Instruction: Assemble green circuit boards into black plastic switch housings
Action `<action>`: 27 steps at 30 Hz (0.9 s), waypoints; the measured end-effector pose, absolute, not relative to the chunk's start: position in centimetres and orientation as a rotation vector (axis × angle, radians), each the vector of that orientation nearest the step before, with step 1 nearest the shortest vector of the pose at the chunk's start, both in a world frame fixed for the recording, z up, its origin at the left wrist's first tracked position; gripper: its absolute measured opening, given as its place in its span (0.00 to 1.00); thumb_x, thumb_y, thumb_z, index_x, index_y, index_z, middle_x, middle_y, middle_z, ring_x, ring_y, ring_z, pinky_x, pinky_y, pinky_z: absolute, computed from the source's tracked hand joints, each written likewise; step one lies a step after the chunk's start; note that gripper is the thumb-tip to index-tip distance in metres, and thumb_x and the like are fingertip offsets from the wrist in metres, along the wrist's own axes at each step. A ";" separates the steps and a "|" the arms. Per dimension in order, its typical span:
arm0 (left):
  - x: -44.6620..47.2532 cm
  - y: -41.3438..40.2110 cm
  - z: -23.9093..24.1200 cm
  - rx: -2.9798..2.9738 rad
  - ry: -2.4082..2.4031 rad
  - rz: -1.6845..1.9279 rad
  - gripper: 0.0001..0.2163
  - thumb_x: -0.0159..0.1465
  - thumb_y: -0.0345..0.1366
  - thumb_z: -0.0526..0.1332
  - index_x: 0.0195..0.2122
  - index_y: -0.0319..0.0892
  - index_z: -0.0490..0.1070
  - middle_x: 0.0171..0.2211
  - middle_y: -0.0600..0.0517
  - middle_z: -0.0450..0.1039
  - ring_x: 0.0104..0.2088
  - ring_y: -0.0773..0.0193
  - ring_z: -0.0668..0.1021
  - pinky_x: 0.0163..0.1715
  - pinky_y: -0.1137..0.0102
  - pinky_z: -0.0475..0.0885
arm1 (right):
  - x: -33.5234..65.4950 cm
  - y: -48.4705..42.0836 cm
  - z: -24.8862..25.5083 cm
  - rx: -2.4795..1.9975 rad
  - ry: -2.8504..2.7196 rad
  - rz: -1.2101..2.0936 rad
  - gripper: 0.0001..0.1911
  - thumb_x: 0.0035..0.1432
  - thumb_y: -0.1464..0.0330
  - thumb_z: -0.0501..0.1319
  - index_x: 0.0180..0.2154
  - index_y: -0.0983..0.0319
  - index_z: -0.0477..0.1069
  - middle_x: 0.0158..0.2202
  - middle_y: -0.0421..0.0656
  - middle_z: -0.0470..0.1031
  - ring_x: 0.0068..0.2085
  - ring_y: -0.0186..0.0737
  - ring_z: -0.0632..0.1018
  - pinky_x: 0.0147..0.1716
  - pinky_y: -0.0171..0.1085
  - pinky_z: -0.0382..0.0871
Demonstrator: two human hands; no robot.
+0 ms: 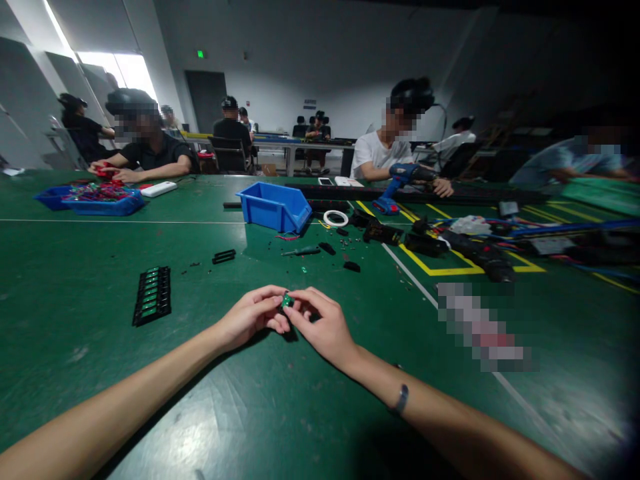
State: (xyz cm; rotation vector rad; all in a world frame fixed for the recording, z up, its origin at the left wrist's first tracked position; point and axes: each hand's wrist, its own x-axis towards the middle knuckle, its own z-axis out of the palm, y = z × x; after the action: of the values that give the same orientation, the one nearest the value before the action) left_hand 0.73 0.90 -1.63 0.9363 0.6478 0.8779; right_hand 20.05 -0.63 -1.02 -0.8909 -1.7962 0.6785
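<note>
My left hand [250, 315] and my right hand [323, 323] meet just above the green table [75, 313], fingertips pinched together on a small green part [287, 301] held between them. A dark piece shows under my right fingers. To the left lies a black rack of several small green parts [153, 295]. A screwdriver [301, 252] and scattered small black pieces [351, 266] lie beyond my hands.
A blue bin [274, 206] stands further back, with a white tape ring [335, 218] beside it. A blue tray of coloured parts [100, 198] is far left. Other people sit across the table; one holds a blue power drill [400, 183]. Cables and black tools [475, 250] lie at right.
</note>
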 end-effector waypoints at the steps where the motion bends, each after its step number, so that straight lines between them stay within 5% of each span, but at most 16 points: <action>1: 0.7 0.9 -1.6 0.937 0.648 0.878 0.16 0.65 0.37 0.67 0.51 0.36 0.70 0.34 0.44 0.79 0.29 0.61 0.83 0.31 0.71 0.79 | 20.1 -0.7 -1.0 -0.892 -1.796 0.679 0.10 0.62 0.69 0.65 0.45 0.58 0.77 0.32 0.40 0.75 0.30 0.34 0.74 0.29 0.33 0.70; 27: 0.9 0.6 -1.0 0.969 0.658 0.876 0.18 0.64 0.39 0.69 0.51 0.36 0.70 0.32 0.46 0.78 0.29 0.61 0.83 0.31 0.70 0.78 | 19.9 -0.7 -1.1 -0.909 -1.794 0.692 0.09 0.61 0.69 0.65 0.45 0.58 0.78 0.32 0.40 0.75 0.29 0.33 0.74 0.28 0.33 0.69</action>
State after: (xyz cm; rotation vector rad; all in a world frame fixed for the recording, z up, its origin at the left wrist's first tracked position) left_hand 0.87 0.56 -0.99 0.9689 0.6576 0.8762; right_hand 19.93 -0.68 -1.07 -0.9085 -1.7940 0.6917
